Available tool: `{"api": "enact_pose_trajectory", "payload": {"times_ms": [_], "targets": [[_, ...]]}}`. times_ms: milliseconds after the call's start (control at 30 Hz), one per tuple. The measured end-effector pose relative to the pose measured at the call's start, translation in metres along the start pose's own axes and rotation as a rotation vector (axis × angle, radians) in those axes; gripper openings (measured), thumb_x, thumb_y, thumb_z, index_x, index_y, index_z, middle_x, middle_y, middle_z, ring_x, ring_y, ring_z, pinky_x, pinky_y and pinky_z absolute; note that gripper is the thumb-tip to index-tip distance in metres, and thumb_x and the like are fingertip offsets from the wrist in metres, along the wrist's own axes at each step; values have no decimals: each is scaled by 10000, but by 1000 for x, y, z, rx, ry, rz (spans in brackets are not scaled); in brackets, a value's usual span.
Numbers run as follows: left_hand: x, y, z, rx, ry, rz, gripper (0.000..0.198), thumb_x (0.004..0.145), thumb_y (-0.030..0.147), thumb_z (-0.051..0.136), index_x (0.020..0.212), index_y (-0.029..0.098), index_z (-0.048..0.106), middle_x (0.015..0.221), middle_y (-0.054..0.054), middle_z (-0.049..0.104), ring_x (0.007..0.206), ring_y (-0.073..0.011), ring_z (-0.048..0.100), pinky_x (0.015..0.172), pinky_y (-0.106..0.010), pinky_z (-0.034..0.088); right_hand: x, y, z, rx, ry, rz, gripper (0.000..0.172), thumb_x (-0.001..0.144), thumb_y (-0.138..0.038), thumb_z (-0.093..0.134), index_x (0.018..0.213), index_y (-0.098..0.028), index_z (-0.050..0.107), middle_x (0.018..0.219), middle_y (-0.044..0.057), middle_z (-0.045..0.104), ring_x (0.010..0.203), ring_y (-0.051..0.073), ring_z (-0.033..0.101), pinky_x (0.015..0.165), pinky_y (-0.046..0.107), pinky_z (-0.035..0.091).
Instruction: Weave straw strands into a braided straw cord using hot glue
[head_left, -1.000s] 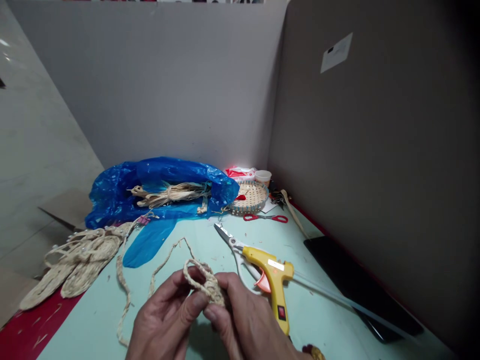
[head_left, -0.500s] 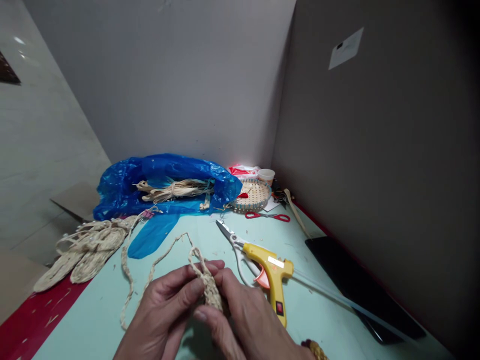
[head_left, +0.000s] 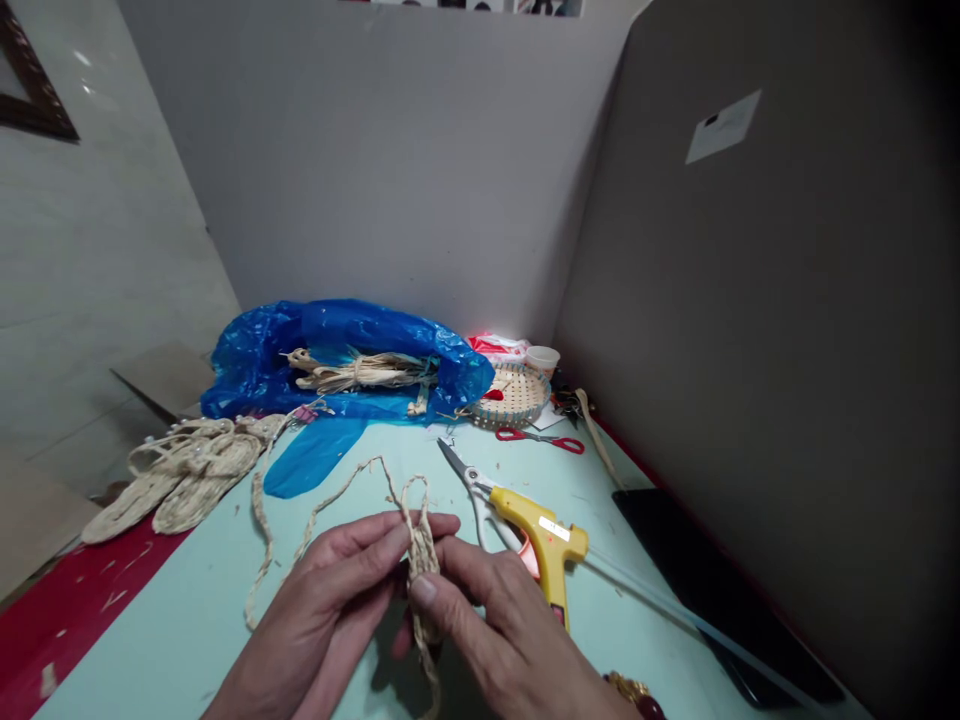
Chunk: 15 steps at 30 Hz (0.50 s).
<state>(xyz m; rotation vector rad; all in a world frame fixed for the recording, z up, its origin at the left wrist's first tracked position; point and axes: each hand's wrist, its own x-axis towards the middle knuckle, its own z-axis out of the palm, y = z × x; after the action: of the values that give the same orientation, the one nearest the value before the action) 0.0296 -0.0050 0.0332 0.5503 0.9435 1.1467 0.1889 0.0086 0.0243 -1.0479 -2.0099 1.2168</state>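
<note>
My left hand (head_left: pixel 330 610) and my right hand (head_left: pixel 499 635) meet low in the middle, both pinching a braided straw cord (head_left: pixel 420 555). The cord forms a narrow loop above my fingertips. Its loose end trails left across the pale green tabletop (head_left: pixel 187 640) in a long curve, and another end hangs down between my hands. Both thumbs press the braid against the forefingers.
A yellow glue gun (head_left: pixel 546 545) and white-handled scissors (head_left: pixel 469 480) lie just right of my hands. Behind are a blue plastic bag (head_left: pixel 337 350) holding straw bundles, a woven round tray (head_left: pixel 514 395), red scissors (head_left: pixel 541 438) and a small cup (head_left: pixel 541 358). Straw sandals (head_left: pixel 176 475) lie left; a black phone (head_left: pixel 705 560) right.
The cord's loop has turned from lying sideways to standing narrow and upright between my fingers. The view has shifted, so the table items sit a little further right.
</note>
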Motion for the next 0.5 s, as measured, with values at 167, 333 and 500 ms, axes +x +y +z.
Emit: {"api": "enact_pose_trajectory", "payload": {"times_ms": [167,333,500], "targets": [[-3,-1,1,67,40,72,158,782,287,754,870,173,818,894,-82,779,952,-241,696,827,-266,561,1,-1,3,42,31,-39,259,986,-390,442,839,-211,557,758,-17,557,723,153,514,690,267,378],[0,-5,-3,330,163,237,197,704,392,813,760,206,775,736,-17,680,682,-162,616,663,-227,550,3,7,6,-42,127,-85,289,981,-384,452,748,-215,469,711,-30,471,699,152,466,664,270,335],[-3,-9,9,406,325,336,326,586,449,863,724,205,698,562,42,606,435,-68,432,378,-134,350,1,10,6,-147,181,-104,328,1005,-363,432,713,-221,381,684,-42,434,658,142,456,647,268,330]]}}
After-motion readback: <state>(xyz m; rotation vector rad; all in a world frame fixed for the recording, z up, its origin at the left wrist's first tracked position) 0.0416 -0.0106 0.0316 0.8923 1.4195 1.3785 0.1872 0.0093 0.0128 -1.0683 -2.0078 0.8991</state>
